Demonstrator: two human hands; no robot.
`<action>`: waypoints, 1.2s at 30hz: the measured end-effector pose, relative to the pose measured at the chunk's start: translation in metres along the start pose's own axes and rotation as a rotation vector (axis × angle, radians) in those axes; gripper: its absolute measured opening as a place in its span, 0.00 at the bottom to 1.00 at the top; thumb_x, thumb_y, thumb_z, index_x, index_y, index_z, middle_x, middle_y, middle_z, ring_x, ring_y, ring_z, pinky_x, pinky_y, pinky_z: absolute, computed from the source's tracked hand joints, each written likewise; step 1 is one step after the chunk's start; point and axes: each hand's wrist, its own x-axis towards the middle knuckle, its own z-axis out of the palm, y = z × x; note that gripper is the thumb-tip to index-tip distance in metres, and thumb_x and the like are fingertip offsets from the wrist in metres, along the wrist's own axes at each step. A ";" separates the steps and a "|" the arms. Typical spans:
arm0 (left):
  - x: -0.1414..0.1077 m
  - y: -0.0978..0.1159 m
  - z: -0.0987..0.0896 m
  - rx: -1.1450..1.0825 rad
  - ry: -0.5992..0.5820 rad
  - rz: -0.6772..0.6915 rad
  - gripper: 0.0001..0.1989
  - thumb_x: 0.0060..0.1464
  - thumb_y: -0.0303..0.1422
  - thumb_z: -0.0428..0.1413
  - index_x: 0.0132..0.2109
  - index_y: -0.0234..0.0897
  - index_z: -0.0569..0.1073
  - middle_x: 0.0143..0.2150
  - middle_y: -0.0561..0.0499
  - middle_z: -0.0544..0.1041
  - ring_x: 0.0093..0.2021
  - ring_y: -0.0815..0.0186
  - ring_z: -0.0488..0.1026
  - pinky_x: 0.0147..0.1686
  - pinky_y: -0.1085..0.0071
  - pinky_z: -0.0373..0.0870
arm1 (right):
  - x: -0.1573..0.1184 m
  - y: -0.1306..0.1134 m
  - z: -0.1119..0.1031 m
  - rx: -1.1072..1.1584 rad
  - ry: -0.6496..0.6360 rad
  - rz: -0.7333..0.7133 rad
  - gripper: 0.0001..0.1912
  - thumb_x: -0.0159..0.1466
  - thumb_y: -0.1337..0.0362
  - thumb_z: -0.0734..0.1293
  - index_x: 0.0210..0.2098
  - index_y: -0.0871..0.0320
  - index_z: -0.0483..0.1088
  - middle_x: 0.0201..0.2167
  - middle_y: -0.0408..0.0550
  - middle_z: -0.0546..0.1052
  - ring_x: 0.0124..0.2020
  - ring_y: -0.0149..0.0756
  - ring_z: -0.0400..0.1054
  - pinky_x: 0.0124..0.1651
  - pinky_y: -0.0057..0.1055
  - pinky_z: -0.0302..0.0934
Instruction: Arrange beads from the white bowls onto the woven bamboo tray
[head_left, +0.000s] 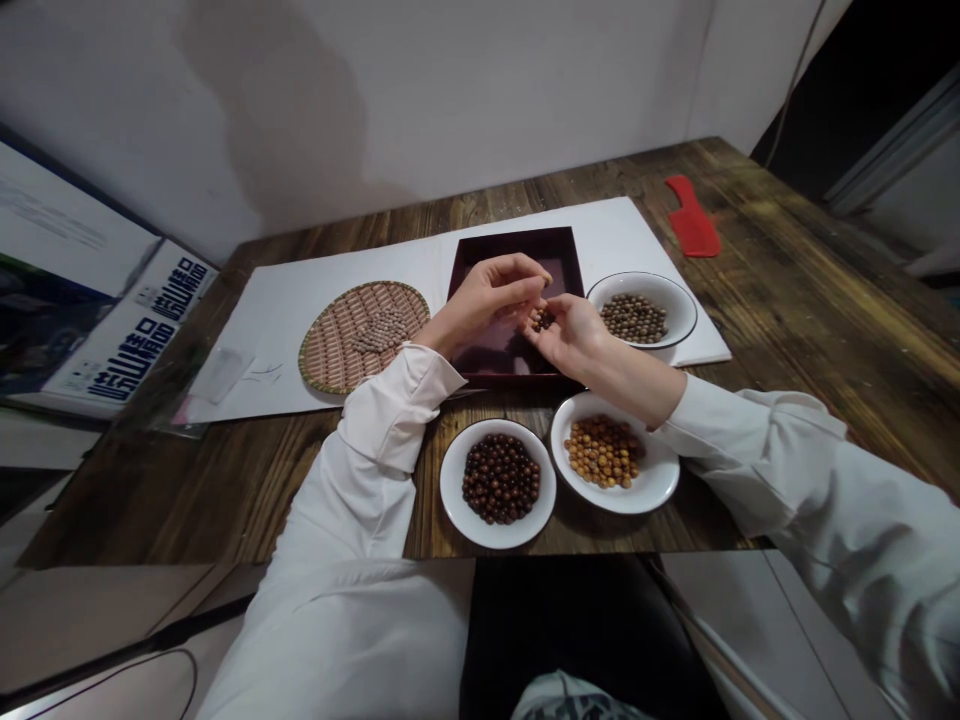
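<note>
Over a dark red tray [555,250], my two hands meet. My right hand [574,335] is turned palm up with its fingers curled around several small brown beads [541,318]. Just above it, my left hand [499,295] is closed in a pinch, with a small light brown bead [548,280] at its fingertips. Below the tray stand a white bowl [454,500] of dark brown beads [501,479] and a white bowl [664,485] of yellow-brown beads [604,450]. To the right of the tray, a white bowl [681,310] holds greenish-brown beads [634,318].
A round woven mat [330,345] with a pile of small beads [381,330] lies on the white board [277,300] at left. Clear plastic bags [223,375] lie near its corner. A red comb [693,220] rests on the wooden table [787,270]. Printed boxes [120,350] stand far left.
</note>
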 end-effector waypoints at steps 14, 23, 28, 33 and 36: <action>-0.015 0.021 -0.012 -0.043 -0.786 -0.506 0.27 0.26 0.56 0.71 0.27 0.38 0.78 0.19 0.49 0.72 0.12 0.69 0.62 0.10 0.69 0.58 | -0.010 -0.004 0.007 -0.067 0.174 0.111 0.13 0.58 0.78 0.56 0.36 0.57 0.67 0.26 0.47 0.70 0.27 0.32 0.68 0.28 0.25 0.70; -0.015 0.030 -0.010 -0.204 -1.015 -0.692 0.18 0.32 0.45 0.73 0.28 0.40 0.80 0.21 0.49 0.78 0.19 0.64 0.74 0.17 0.70 0.73 | -0.012 -0.004 0.009 -0.066 0.158 0.142 0.13 0.58 0.78 0.55 0.33 0.57 0.66 0.24 0.46 0.70 0.26 0.30 0.66 0.24 0.24 0.69; -0.016 0.029 -0.007 -0.229 -0.986 -0.710 0.19 0.29 0.44 0.74 0.27 0.38 0.80 0.22 0.47 0.79 0.21 0.61 0.77 0.21 0.69 0.77 | -0.013 -0.004 0.008 -0.088 0.150 0.131 0.13 0.58 0.78 0.56 0.33 0.57 0.66 0.24 0.45 0.69 0.26 0.29 0.65 0.25 0.21 0.68; -0.014 0.027 -0.006 -0.235 -1.030 -0.697 0.19 0.33 0.43 0.73 0.30 0.36 0.80 0.25 0.47 0.81 0.25 0.62 0.79 0.25 0.71 0.79 | -0.014 -0.004 0.009 -0.092 0.164 0.130 0.12 0.60 0.78 0.55 0.33 0.58 0.65 0.24 0.46 0.69 0.26 0.29 0.65 0.26 0.21 0.68; -0.013 0.026 -0.006 -0.289 -1.046 -0.701 0.18 0.36 0.39 0.73 0.31 0.32 0.80 0.28 0.44 0.82 0.28 0.62 0.80 0.28 0.73 0.80 | -0.014 -0.005 0.009 -0.094 0.170 0.134 0.12 0.61 0.77 0.55 0.33 0.58 0.65 0.24 0.47 0.69 0.26 0.30 0.65 0.26 0.22 0.68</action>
